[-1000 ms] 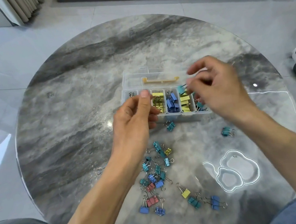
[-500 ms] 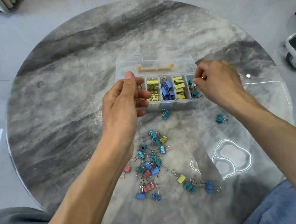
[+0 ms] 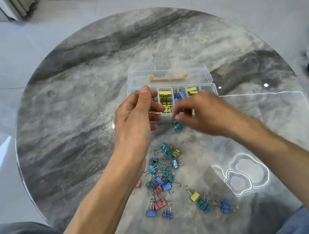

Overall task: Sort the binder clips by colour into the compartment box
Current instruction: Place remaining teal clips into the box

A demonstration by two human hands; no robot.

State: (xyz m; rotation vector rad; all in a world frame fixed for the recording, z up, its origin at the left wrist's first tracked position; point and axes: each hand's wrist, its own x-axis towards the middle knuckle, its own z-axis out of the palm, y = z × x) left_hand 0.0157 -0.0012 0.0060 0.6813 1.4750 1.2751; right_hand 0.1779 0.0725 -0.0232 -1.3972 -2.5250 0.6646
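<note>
The right hand (image 3: pixel 205 113) has swung from the compartment box's (image 3: pixel 206 73) right end to a teal clip (image 3: pixel 178 127) before it, blurred fingers apparently pinching; the left hand (image 3: pixel 136 119) hovers, grip unclear. Three compartments hold clips; many loose clips (image 3: pixel 165 177) remain on the table (image 3: pixel 69 113).

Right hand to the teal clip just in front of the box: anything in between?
Nothing visible. The right hand hovers just above the teal clip, which lies alone on the table at the box front wall.

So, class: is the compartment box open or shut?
Open. The compartment box has its clear lid folded back flat behind it, leaving yellow and blue clips exposed in the compartments.
</note>
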